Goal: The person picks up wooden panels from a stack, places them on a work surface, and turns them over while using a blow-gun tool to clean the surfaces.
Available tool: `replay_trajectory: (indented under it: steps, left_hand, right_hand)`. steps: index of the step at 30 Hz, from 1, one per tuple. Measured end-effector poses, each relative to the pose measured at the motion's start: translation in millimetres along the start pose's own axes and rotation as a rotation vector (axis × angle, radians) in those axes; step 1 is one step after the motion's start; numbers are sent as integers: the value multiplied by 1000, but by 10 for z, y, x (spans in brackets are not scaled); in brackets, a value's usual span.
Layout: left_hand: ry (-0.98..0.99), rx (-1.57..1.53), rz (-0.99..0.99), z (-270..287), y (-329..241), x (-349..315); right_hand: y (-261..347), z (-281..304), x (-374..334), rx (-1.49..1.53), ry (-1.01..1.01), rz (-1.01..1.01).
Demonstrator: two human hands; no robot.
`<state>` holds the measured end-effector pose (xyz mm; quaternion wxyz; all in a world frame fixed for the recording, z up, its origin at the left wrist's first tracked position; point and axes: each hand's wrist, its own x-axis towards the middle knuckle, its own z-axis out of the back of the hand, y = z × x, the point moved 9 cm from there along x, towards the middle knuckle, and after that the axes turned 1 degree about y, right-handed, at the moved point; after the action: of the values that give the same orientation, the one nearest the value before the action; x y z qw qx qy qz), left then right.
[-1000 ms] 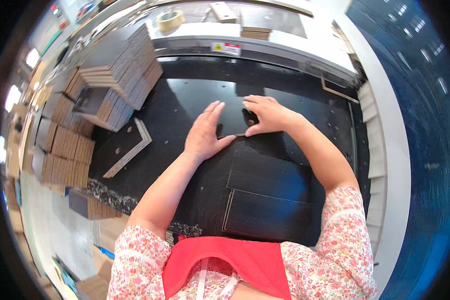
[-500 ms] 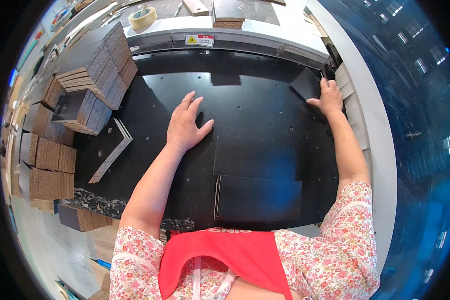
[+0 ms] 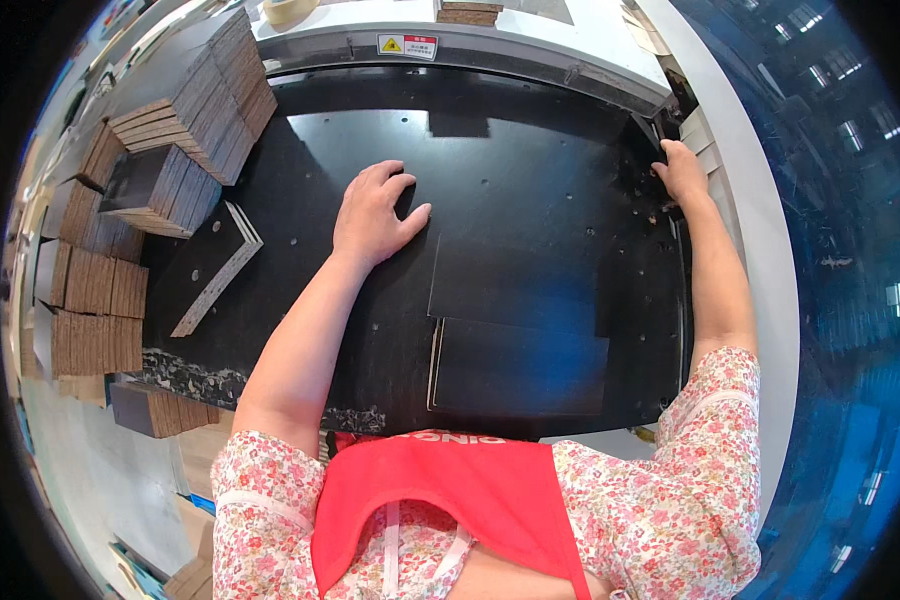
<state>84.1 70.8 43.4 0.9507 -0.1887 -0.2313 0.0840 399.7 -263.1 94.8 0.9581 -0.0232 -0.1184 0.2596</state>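
Observation:
My left hand (image 3: pixel 372 212) lies flat, fingers spread, on the black work surface (image 3: pixel 530 160), just left of a black square sheet (image 3: pixel 515 285). A second black sheet stack (image 3: pixel 520 365) lies nearer to me, with thin pale edges showing on its left side. My right hand (image 3: pixel 682 172) is stretched to the far right edge of the black surface, fingers resting by the white frame (image 3: pixel 745 200). I cannot see whether it grips anything there.
Stacks of black-faced brown boards (image 3: pixel 195 95) stand at the back left, with more stacks (image 3: pixel 90 300) down the left side. A loose black panel (image 3: pixel 210 265) lies angled on the left. A tape roll (image 3: pixel 288 10) sits on the white ledge behind.
My right hand has moved from the middle of the sheet out to the far right edge. The left hand has stayed pressed flat on the surface.

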Motion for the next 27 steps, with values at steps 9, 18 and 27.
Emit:
replay_trajectory:
  steps: [9, 18, 27]
  left_hand:
    - [29, 0, 38, -1, 13, 1]
    - [10, -9, 15, 1, 17, -3]
    - [13, 6, 11, -7, 19, 13]
  right_hand:
    - [81, -35, -20, -71, -24, 15]
    - [142, -137, -122, -286, -98, -11]
    - [157, -149, -119, -255, -76, 56]
